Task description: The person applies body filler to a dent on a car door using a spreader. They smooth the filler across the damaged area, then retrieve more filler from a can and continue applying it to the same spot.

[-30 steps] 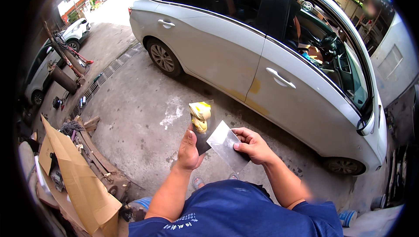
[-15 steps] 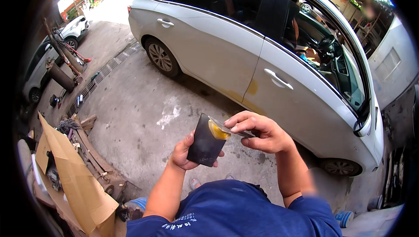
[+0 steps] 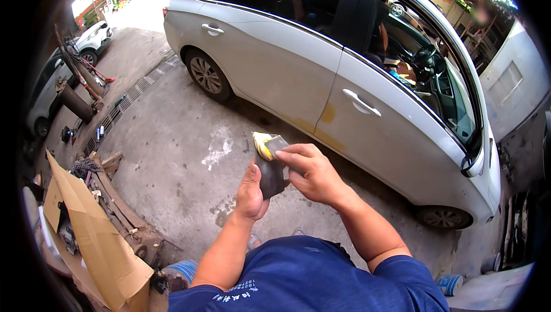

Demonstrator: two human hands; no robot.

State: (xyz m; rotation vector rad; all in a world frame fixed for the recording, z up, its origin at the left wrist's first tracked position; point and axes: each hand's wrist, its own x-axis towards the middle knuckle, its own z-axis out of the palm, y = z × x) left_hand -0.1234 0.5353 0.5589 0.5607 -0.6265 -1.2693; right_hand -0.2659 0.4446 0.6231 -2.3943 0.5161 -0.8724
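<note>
My left hand [image 3: 250,196] is closed around a dark flat board [image 3: 271,179], thumb along its near-left edge. Yellow putty [image 3: 263,146] is smeared over the board's upper end. A thin greyish scraper blade [image 3: 278,144] lies against that putty, pinched in the fingers of my right hand [image 3: 313,173]. Beyond both hands stands a white car [image 3: 275,76]; yellowish filler patches [image 3: 328,113] mark its lower side around the seam between the two doors.
Left of me, a folded cardboard sheet [image 3: 103,231] leans over clutter beside wooden pieces [image 3: 112,160]. A drain grate [image 3: 135,91] crosses the concrete floor [image 3: 166,157]. A blue-and-white tub [image 3: 450,284] sits at lower right. Another car [image 3: 94,39] is parked far left.
The board has tilted more upright. My right hand has moved left and closer to it, bringing the scraper over the putty, which is now spread differently at the board's top.
</note>
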